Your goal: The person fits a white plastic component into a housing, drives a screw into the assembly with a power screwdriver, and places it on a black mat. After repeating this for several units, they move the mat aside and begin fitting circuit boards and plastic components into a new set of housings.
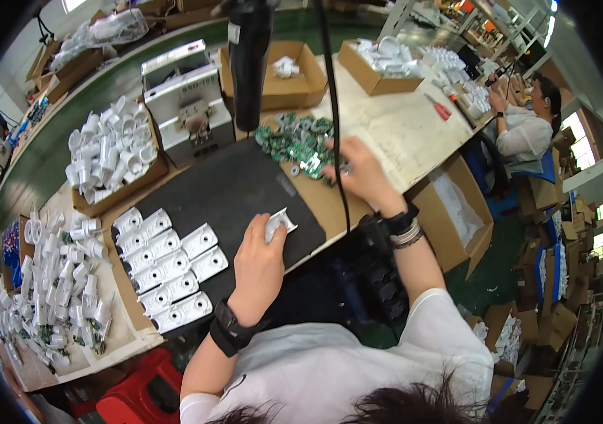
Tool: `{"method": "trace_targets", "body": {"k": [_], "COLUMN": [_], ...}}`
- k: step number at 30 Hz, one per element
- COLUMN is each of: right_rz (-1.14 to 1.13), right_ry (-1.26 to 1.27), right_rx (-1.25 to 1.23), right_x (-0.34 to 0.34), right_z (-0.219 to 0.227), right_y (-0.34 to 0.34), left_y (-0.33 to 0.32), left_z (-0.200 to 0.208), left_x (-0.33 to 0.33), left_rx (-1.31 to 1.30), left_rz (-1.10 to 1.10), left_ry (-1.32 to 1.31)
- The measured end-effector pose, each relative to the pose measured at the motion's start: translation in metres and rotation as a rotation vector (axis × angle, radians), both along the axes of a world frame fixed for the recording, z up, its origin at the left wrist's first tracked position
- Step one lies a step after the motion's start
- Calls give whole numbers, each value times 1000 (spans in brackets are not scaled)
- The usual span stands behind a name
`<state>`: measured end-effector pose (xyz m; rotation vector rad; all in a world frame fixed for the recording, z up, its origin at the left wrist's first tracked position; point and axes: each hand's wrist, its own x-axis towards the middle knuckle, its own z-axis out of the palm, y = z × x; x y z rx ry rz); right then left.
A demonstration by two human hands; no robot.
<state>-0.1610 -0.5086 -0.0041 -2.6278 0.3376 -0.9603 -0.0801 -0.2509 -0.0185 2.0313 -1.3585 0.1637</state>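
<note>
My left hand (259,258) is closed around a white plastic housing (280,223), whose open side faces up above the black mat (245,173). Farther right, my right hand (363,173) is at the edge of a heap of small green circuit boards (301,141). Its thumb and forefinger are apart; a small greyish piece shows by the palm, and a hanging black cable (337,92) crosses in front of the fingers. Left of my left hand, several white housings (167,244) lie in slanting rows on the mat, each with a dark round hole.
A box of white cups (112,152) and a pile of white parts (50,290) flank the mat's left. Behind stand a grey machine (188,106) and a cardboard box (291,88). A black tool (250,63) hangs overhead. A co-worker (531,124) sits at the far right.
</note>
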Motion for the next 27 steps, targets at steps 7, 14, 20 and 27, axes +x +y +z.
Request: {"method": "trace_targets", "body": {"k": [7, 14, 20, 27], "right_rz": [-43, -72, 116, 423], "right_ry": [54, -627, -759, -887], "right_rx": [272, 785, 925, 818], "right_x": [5, 1, -6, -9], "right_z": [-12, 1, 46, 73], "right_y": [8, -8, 15, 66], "left_y": [9, 21, 35, 53], "left_z": [8, 27, 39, 48], "left_x": [-4, -11, -12, -9], "left_rx": [50, -80, -172, -197], "left_rz": [12, -43, -149, -194], "left_ry": [-36, 29, 211, 401]}}
